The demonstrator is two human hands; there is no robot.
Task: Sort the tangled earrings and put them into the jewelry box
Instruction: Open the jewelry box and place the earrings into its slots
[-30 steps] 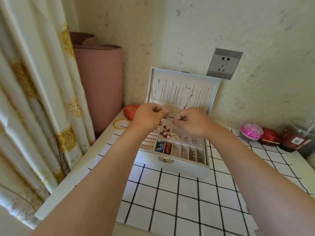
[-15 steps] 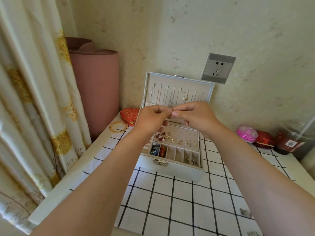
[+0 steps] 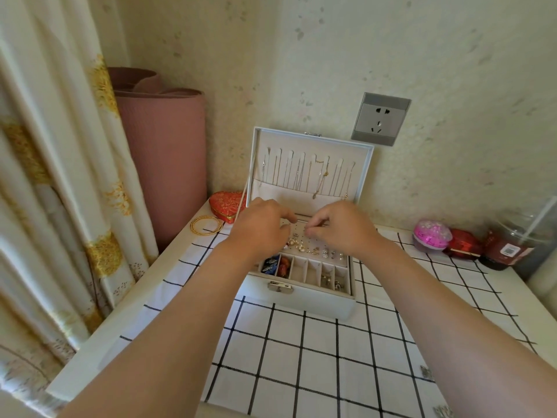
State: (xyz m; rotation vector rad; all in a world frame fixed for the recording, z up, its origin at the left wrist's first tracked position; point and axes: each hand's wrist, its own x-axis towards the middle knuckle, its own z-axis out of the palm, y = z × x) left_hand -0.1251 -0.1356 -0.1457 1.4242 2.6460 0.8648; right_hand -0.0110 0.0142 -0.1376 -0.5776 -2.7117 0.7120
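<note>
The white jewelry box (image 3: 301, 301) stands open on the table with its lid upright, and thin necklaces (image 3: 319, 176) hang inside the lid. Several small earrings (image 3: 316, 251) sit on its perforated panel, and more pieces lie in the front compartments (image 3: 330, 280). Both hands hover low over that panel, a little apart. My left hand (image 3: 262, 227) has curled fingers, its fingertips pinched on something too small to make out. My right hand (image 3: 342, 227) pinches a tiny earring between thumb and fingertips just above the panel's holes.
A red heart-shaped box (image 3: 226, 205) and gold bangles (image 3: 206, 226) lie left of the jewelry box. A pink rolled mat (image 3: 164, 158) and a curtain (image 3: 54, 176) stand at the left. At the right are a pink container (image 3: 431, 235), a red case (image 3: 462, 244) and a jar (image 3: 509, 251). A checked cloth (image 3: 316, 357) covers the table.
Both hands were pinched together in front of the lid. They have come down onto the earring panel and moved slightly apart.
</note>
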